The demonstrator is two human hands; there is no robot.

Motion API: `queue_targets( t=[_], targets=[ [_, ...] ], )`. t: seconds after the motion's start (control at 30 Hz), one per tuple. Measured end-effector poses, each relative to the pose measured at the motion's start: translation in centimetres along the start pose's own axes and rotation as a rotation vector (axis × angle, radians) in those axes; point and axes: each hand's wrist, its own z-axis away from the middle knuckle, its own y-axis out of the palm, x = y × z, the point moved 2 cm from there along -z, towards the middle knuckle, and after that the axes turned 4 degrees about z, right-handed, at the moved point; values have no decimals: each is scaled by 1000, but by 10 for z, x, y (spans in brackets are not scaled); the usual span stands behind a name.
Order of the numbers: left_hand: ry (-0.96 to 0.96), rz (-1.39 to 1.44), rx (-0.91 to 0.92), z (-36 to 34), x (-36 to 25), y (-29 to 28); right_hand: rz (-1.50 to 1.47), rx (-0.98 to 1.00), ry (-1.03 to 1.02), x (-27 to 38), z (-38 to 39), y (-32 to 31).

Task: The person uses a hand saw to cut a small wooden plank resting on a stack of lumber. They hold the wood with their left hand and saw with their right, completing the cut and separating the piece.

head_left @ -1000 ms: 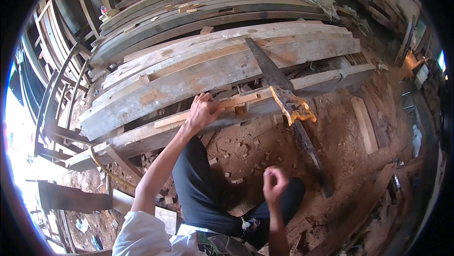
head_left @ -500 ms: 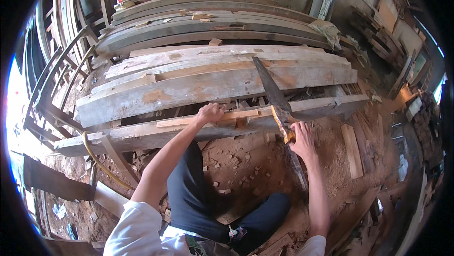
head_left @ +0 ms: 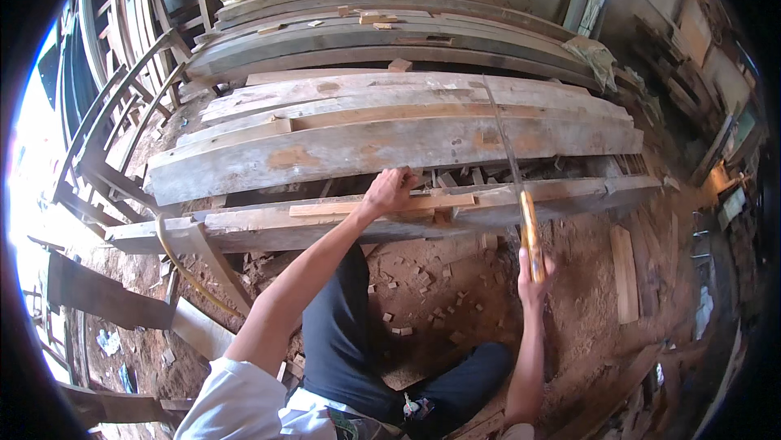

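Observation:
My left hand is closed over a narrow, pale wooden strip that lies along the top of a long, thick beam. Its fingertips are partly hidden. To the right, my right hand grips a handsaw by its yellow-brown handle. The saw's dark blade is nearly edge-on and points away, over the beams beyond. It stands to the right of the strip's right end, apart from it.
Broad weathered beams lie just beyond, with more long timbers stacked at the back. Small wood offcuts litter the dirt floor near my legs. A loose plank lies to the right, and wooden frames stand at left.
My right hand has turned the saw from showing its blade's flat side to nearly edge-on, and swung it rightward, off the strip's end. The left hand stays on the strip. The whole view has shifted slightly.

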Motion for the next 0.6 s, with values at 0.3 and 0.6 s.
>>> queue_targets(
  t=[0.3, 0.6],
  targets=[
    [-308, 383, 103, -3, 15, -17, -784, 44, 349, 45, 122, 0],
    [-271, 262, -39, -4, 43, 0, -598, 91, 342, 55, 118, 20]
  ],
)
